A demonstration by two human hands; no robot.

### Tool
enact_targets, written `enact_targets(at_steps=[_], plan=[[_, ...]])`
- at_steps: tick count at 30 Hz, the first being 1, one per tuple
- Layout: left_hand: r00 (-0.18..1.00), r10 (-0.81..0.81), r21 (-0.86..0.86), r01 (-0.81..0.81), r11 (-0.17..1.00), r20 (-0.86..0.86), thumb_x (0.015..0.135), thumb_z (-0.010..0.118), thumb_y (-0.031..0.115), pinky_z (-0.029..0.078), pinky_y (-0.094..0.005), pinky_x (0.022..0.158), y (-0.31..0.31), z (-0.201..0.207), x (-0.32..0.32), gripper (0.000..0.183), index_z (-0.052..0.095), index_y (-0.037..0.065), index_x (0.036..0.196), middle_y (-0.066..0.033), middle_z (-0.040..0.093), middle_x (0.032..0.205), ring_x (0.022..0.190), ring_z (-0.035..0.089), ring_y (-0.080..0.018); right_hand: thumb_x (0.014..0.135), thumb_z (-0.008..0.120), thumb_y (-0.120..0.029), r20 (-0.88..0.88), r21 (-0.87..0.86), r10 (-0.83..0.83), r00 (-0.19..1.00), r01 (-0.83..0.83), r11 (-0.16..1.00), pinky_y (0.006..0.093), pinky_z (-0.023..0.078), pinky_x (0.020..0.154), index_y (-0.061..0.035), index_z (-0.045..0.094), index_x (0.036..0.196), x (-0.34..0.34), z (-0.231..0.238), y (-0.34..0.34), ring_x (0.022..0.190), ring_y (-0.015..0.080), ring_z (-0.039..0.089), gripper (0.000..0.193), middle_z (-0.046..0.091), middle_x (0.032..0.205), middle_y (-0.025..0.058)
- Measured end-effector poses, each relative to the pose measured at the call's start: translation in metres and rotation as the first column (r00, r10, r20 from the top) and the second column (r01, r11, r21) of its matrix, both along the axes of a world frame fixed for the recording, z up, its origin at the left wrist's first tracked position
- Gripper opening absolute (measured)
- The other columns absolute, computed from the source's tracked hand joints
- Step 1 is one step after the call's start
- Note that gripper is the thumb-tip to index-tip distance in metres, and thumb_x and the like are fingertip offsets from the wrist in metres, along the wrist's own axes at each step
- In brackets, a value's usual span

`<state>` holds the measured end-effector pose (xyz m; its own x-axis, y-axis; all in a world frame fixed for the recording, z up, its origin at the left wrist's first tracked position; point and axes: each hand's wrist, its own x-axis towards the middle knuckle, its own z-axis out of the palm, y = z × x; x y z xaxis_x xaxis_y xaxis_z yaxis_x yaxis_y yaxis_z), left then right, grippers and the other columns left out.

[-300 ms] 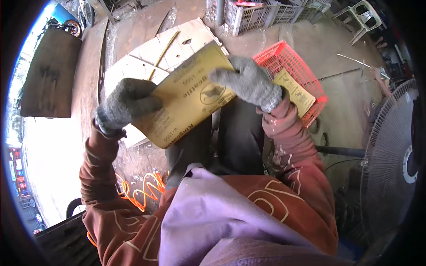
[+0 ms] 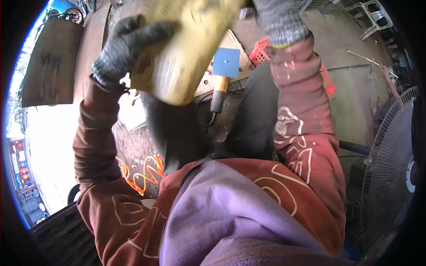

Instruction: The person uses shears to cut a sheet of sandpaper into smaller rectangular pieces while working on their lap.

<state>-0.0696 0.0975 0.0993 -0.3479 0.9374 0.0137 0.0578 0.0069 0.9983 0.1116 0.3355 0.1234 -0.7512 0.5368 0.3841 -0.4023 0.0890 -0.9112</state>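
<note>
A yellow-backed sheet of sandpaper (image 2: pixel 188 53) is bent and raised in front of me, blurred by motion. My left hand (image 2: pixel 128 46), in a grey knitted glove, grips its left side with the thumb across the face. At the upper edge my gloved right hand (image 2: pixel 280 20) is at the sheet's upper right end; its fingers are mostly cut off by the frame. Below the sheet, between my legs, lies a yellow and dark grey power tool (image 2: pixel 219 93) with a blue square pad (image 2: pixel 226 62) and a cord.
Pale board (image 2: pixel 208 82) lies under the tool. A red plastic basket (image 2: pixel 261 52) is partly hidden behind my right arm. A large fan (image 2: pixel 390 146) stands at right, a pale plastic chair (image 2: pixel 370 17) far right. An orange coiled hose (image 2: pixel 141 177) lies on the floor at left.
Both hands have moved up and away, the right one partly out of frame. The sandpaper sheet has gone up with them and bent. The power tool has come into sight below it.
</note>
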Motion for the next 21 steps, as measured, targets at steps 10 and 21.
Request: enact_targets(at_steps=[10,21], plan=[[0.932,0.305,-0.022,-0.307,0.952,0.196,0.098,0.078,0.021,0.063,-0.0307,0.083,0.050,-0.059,0.001,0.033,0.074,0.000,0.123,-0.0109,0.079,0.111,0.093,0.076,-0.0180,0.092,0.085,-0.037,0.181,-0.407,0.121,0.976,-0.037,0.913,0.0274,0.060,0.071,0.0021,0.077,0.108,-0.014,-0.141,-0.053,0.079,0.0128,0.073,0.043,0.078,0.090,0.0072],[0.970,0.174,-0.330,-0.110,0.938,0.172,0.098,0.079,0.026,0.060,-0.0303,0.077,0.031,-0.088,0.031,0.034,0.076,-0.002,0.117,-0.0092,0.079,0.102,0.085,0.074,-0.0155,0.099,0.075,-0.044,0.218,-0.445,-0.097,0.971,0.188,0.876,0.0308,0.060,0.065,0.0030,0.072,0.108,-0.033,-0.170,-0.004,0.074,0.0147,0.073,0.048,0.076,0.091,0.0091]])
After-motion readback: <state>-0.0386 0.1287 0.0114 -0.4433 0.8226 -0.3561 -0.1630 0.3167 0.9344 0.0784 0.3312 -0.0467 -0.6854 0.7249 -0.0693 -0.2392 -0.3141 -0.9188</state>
